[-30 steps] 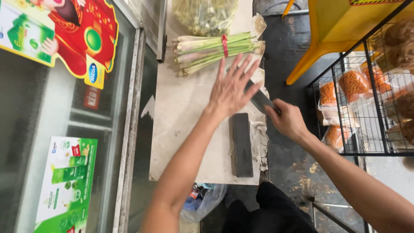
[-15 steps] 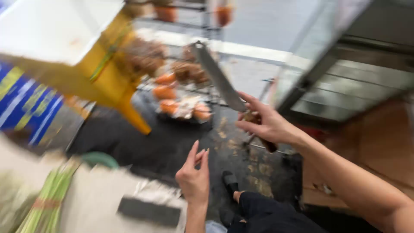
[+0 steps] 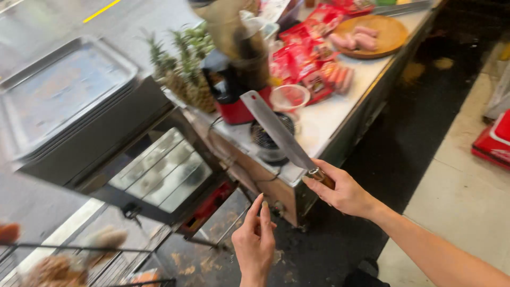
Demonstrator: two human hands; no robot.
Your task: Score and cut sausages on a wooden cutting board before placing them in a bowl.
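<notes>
Steel of a long knife (image 3: 277, 132) is pointed toward eleven o'clock, its handle mostly hidden in the closed right hand (image 3: 342, 192). At seven o'clock from it, the left hand (image 3: 255, 245) is held empty, fingers loosely extended. The blender (image 3: 239, 58) behind is blurred.

The right hand (image 3: 342, 192) sat at lower right, its fingers (image 3: 313, 186) wrapped round the handle of a knife (image 3: 279, 132) whose blade ran up and to the left, crossing in front of the worktop (image 3: 332, 114). The left hand (image 3: 255, 242) was below and to the left of it, apart from the knife, over the floor (image 3: 409, 133). On the worktop, a blender (image 3: 236, 64) stood just behind the blade tip, with pineapples (image 3: 183, 66) to its left and a cup (image 3: 289, 98) to its right. Packets (image 3: 308, 53) lay farther back, and behind them a round board (image 3: 380, 34) carried sausages (image 3: 353, 38). Stacked trays (image 3: 64, 95) sat left of the worktop, above a glass-fronted cabinet (image 3: 159, 170).
</notes>
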